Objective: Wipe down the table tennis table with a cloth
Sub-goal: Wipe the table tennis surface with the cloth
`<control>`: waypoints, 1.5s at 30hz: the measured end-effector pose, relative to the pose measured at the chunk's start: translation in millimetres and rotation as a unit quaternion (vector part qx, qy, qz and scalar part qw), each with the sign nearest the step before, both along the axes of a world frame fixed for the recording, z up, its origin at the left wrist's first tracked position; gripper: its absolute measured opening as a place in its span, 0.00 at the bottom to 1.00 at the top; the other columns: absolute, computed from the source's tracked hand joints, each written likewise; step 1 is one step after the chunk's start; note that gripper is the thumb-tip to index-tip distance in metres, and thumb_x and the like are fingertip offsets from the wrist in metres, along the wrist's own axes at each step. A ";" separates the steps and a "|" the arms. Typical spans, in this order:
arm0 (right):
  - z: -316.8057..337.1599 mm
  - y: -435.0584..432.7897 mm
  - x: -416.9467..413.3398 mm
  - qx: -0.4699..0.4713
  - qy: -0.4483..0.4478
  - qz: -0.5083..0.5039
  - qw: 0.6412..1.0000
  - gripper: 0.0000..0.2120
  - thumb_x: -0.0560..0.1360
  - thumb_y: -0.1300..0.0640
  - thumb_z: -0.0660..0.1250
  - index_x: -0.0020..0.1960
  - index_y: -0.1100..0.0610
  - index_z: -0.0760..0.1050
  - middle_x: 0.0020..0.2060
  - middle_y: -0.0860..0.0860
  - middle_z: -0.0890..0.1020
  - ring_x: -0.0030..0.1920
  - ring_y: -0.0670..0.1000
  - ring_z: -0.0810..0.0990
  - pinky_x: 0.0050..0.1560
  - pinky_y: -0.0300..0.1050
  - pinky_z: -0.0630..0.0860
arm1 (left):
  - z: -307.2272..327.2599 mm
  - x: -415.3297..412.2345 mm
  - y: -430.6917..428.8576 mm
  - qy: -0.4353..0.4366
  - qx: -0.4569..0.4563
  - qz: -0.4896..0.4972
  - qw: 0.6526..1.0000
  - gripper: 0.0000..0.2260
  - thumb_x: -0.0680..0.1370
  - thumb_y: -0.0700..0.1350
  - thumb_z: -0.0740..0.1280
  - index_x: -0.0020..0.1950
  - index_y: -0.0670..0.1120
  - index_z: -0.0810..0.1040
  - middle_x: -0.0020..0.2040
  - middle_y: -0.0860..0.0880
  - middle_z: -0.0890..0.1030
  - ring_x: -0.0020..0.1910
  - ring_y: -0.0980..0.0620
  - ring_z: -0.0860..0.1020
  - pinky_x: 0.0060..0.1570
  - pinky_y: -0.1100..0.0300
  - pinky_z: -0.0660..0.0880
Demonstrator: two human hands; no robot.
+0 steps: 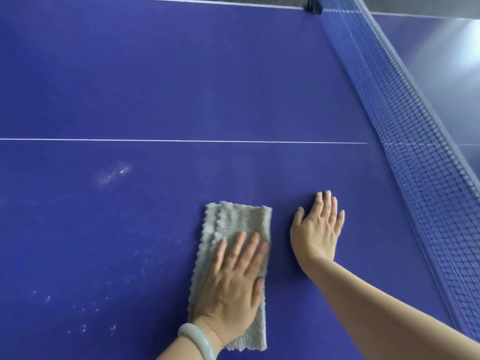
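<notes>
A blue table tennis table (168, 87) fills the view, with a thin white centre line across it. A grey, fuzzy folded cloth (233, 224) lies flat on the near half. My left hand (233, 287), with a pale bangle on its wrist, presses flat on the cloth's near part, fingers straight and spread. My right hand (318, 227) rests flat on the bare table just right of the cloth, fingers straight, holding nothing.
The blue net (415, 157) runs diagonally along the right, close to my right hand, with its clamp post (313, 5) at the far edge. White dusty smudges (113, 174) and small specks (83, 307) mark the surface left of the cloth.
</notes>
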State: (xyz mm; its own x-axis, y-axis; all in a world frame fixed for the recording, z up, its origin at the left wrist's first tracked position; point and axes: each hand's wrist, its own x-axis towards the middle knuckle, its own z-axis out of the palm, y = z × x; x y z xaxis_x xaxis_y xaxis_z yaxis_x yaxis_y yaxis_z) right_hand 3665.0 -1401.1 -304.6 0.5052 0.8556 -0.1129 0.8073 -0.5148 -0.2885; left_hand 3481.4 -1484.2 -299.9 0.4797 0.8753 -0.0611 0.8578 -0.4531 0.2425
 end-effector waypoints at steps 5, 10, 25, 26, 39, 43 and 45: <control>0.2 1.1 4.4 0.025 0.023 -0.015 0.999 0.30 0.82 0.46 0.50 0.81 0.56 0.50 0.81 0.48 0.50 0.80 0.45 0.42 0.77 0.45 0.34 | -0.7 52.4 77.5 0.008 -0.003 -0.090 0.996 0.26 0.83 0.54 0.48 0.81 0.53 0.47 0.81 0.53 0.49 0.80 0.50 0.42 0.76 0.43 0.43; -1.3 0.9 4.6 0.011 -0.014 -0.008 1.000 0.31 0.82 0.45 0.51 0.81 0.55 0.49 0.81 0.48 0.49 0.80 0.45 0.41 0.77 0.44 0.33 | -6.0 63.8 171.8 0.056 0.012 -0.033 0.998 0.27 0.82 0.56 0.47 0.81 0.55 0.43 0.81 0.54 0.43 0.79 0.49 0.39 0.74 0.40 0.38; -5.4 4.1 -1.8 -0.018 -0.060 -0.005 0.998 0.32 0.82 0.44 0.48 0.81 0.58 0.48 0.81 0.51 0.48 0.80 0.50 0.42 0.78 0.52 0.36 | -2.0 18.8 106.1 0.020 0.011 0.338 0.941 0.26 0.83 0.53 0.46 0.81 0.50 0.49 0.81 0.48 0.48 0.79 0.42 0.45 0.73 0.35 0.41; -4.8 4.1 -1.6 -0.019 -0.060 -0.004 0.998 0.32 0.82 0.44 0.48 0.81 0.58 0.48 0.81 0.51 0.48 0.80 0.51 0.42 0.78 0.52 0.37 | -0.3 34.5 84.7 0.008 0.019 0.315 0.949 0.26 0.83 0.52 0.47 0.81 0.49 0.49 0.81 0.46 0.49 0.79 0.41 0.45 0.73 0.34 0.41; -6.1 4.1 -0.4 -0.018 -0.061 -0.006 0.998 0.32 0.82 0.45 0.49 0.81 0.58 0.49 0.81 0.51 0.49 0.80 0.51 0.44 0.78 0.52 0.37 | -3.4 -77.6 81.5 0.076 0.018 0.292 0.953 0.26 0.83 0.53 0.45 0.81 0.50 0.46 0.81 0.50 0.47 0.80 0.48 0.44 0.76 0.43 0.45; -3.7 4.3 -1.6 -0.021 -0.058 -0.006 0.998 0.32 0.82 0.45 0.50 0.81 0.58 0.49 0.81 0.52 0.49 0.80 0.51 0.44 0.79 0.52 0.38 | -1.7 -0.9 25.6 0.019 0.024 0.202 0.979 0.27 0.83 0.53 0.46 0.81 0.47 0.45 0.81 0.47 0.46 0.79 0.44 0.42 0.75 0.38 0.46; -3.9 3.1 -0.8 -0.021 -0.056 -0.006 0.998 0.32 0.82 0.45 0.50 0.81 0.59 0.50 0.81 0.52 0.50 0.80 0.51 0.45 0.79 0.52 0.38 | -0.5 13.7 -12.0 0.013 0.011 0.048 0.999 0.28 0.83 0.54 0.48 0.81 0.47 0.49 0.81 0.47 0.48 0.80 0.44 0.44 0.74 0.37 0.51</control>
State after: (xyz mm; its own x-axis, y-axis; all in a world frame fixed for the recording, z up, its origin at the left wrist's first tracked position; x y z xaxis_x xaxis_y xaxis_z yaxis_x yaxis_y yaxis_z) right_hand 3664.2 -1398.0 -308.5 0.5264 0.8454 -0.0909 0.8271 -0.5339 -0.1757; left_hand 3495.1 -1496.2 -300.4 0.3911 0.9188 -0.0539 0.9040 -0.3724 0.2100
